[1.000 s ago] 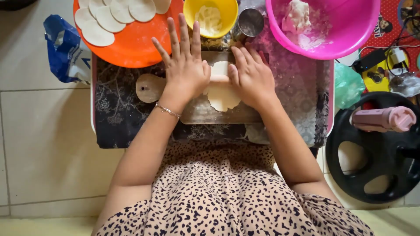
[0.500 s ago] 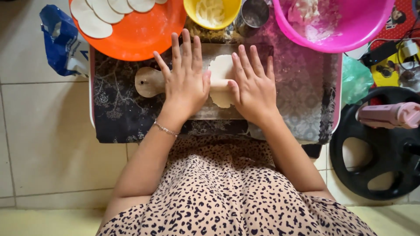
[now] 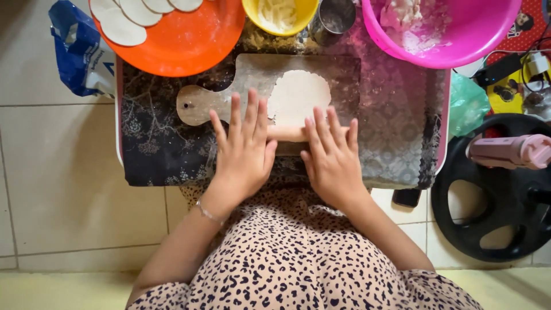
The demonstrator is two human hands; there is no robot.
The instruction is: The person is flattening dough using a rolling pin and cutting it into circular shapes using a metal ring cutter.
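Both hands, left hand (image 3: 244, 152) and right hand (image 3: 330, 158), are pressing spread-fingered on the rolling pin (image 3: 287, 133); uneven pressure could be tearing the dough round (image 3: 298, 95).

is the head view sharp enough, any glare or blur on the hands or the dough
Head view: even daylight, soft shadows, no strong glare; the left hand and right hand look slightly soft, likely motion blur, over the rolling pin; the dough round reads pale but not blown out; the pink bowl is bright and cropped by the top edge.
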